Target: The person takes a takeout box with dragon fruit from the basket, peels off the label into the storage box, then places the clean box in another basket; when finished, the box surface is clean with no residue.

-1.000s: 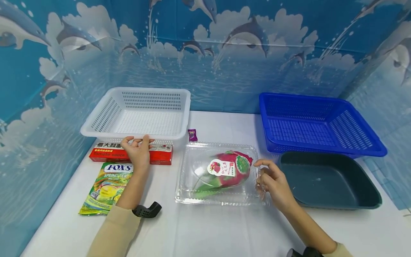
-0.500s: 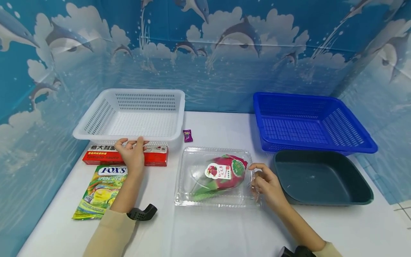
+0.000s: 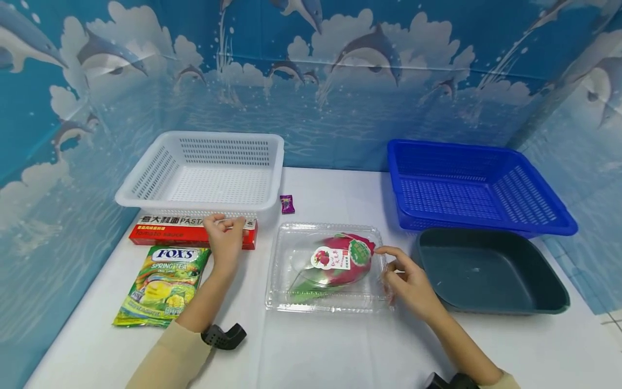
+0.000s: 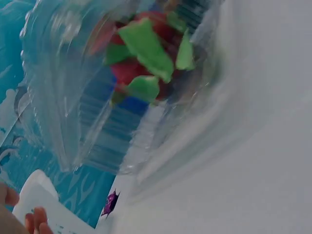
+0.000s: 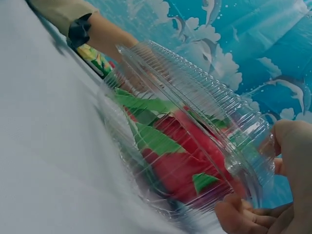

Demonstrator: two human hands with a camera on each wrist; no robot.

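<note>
A clear plastic clamshell box (image 3: 286, 270) lies on the white table, with a red and green dragon fruit (image 3: 359, 270) inside under a white label. My right hand (image 3: 413, 283) grips the box's right edge, its thumb and fingers set on the ridged side in the right wrist view. My left hand (image 3: 225, 243) is over the right part of a red pasta box (image 3: 170, 235), its fingers loosely bent and holding nothing. Just behind it stands a white basket (image 3: 204, 205). A green and yellow candy bag (image 3: 160, 292) lies beside the left forearm.
A small purple wrapped candy (image 3: 287, 204) lies behind the clamshell. At the right stand a blue basket (image 3: 466, 224) and, in front of it, a dark green tub (image 3: 486, 275). A dolphin-print curtain (image 3: 311, 108) rises along the back and sides.
My left hand has come away from the white basket's front rim, moving right and toward me. The right hand stays at the clamshell's right edge. The head view has shifted slightly.
</note>
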